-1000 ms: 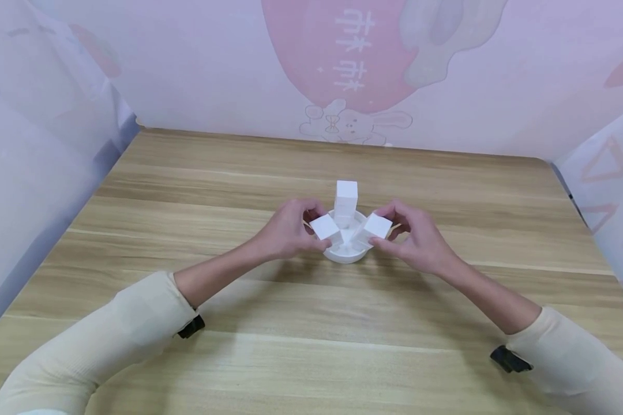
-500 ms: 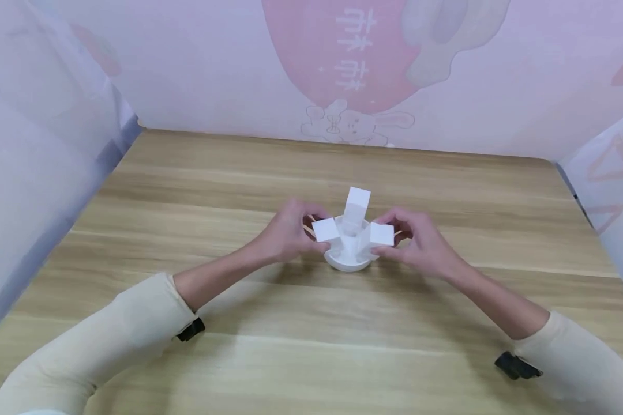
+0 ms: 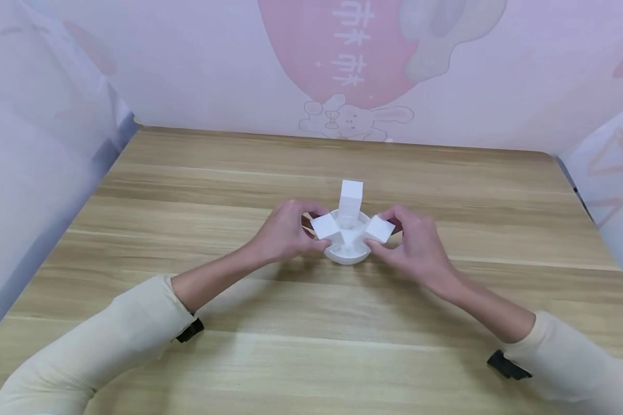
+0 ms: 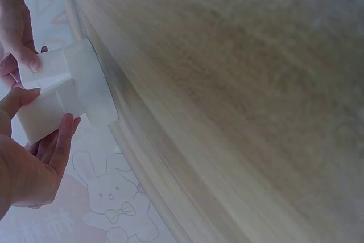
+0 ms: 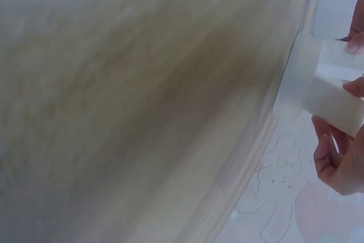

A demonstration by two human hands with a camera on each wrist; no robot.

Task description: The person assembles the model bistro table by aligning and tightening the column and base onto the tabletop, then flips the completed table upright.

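A round white base point(image 3: 345, 257) stands on the wooden table, with three white square-ended blocks rising out of it. My left hand point(image 3: 288, 231) pinches the left block point(image 3: 328, 227) between thumb and fingers. On the other side, my right hand point(image 3: 416, 246) pinches the right block point(image 3: 379, 229) by its edges. Untouched by either hand, the third block point(image 3: 351, 199) stands upright at the back. The left wrist view shows the thumb and fingers around the left block point(image 4: 48, 112) above the base point(image 4: 91, 81). How the blocks are fixed to the base cannot be seen.
The wooden table point(image 3: 270, 357) spreads around the base. A pale printed curtain point(image 3: 197, 69) with a rabbit drawing hangs behind its far edge, and more pale sheeting lines both sides. Black wrist devices point(image 3: 509, 364) sit below the sleeves.
The right block turned square-on, then back to an angle, as the back block swung right and partly back left. My right fingers have shifted on their block; the left hand is nearly still.
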